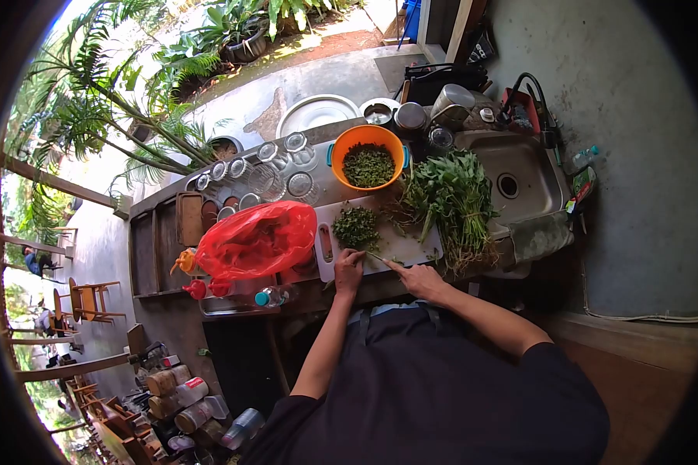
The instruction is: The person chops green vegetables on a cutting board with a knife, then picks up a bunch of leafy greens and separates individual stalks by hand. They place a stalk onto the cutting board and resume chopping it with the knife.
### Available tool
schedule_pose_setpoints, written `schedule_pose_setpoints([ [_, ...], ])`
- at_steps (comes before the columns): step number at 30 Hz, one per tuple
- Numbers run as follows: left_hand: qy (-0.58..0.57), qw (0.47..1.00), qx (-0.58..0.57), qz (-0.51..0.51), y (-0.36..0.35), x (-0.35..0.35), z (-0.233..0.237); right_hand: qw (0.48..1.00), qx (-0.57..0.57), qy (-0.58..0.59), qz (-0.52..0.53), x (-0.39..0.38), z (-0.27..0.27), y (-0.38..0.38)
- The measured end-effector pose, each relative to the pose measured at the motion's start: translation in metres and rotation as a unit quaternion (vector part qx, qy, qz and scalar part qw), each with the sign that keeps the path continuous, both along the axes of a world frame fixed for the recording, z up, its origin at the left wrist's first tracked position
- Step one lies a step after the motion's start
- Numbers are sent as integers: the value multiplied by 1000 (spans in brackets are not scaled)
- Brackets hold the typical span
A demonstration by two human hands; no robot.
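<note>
My right hand [420,281] grips the handle of a knife [383,260], its blade pointing left toward my other hand over the white cutting board [326,270]. At the board's near edge, my left hand [349,266] is closed with its fingers pinched together; whatever they hold is too small to make out. A pile of chopped greens [355,226] lies just beyond that hand. To the right, a big bunch of leafy greens with roots [454,201] covers the board's end. Behind the board stands an orange colander [399,147] with teal handles, holding more chopped greens.
Left of the board sits a red plastic bag [256,242], with a bottle with a teal cap [270,297] in front. Several upturned glasses [298,147] stand behind it. A metal sink [520,159] is at the right, near metal pots [411,116]. A white round lid [318,114] lies at the back.
</note>
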State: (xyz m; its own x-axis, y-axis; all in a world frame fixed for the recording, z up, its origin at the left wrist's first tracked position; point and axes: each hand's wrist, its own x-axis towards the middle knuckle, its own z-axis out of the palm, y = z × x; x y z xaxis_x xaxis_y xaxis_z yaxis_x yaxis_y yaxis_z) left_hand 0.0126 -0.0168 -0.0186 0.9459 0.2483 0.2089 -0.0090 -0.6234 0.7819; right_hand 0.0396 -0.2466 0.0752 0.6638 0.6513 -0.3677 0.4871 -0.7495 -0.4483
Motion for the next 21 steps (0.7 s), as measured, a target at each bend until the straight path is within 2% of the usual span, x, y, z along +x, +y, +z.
schedule_pose_setpoints([
  [12,2,1000,8,1,0,-1,4,999,-33,5,10,8,5,18],
  [21,-15,1000,12,0,-1,-1,-1,999,-25,1,-23,-4,-45,15],
])
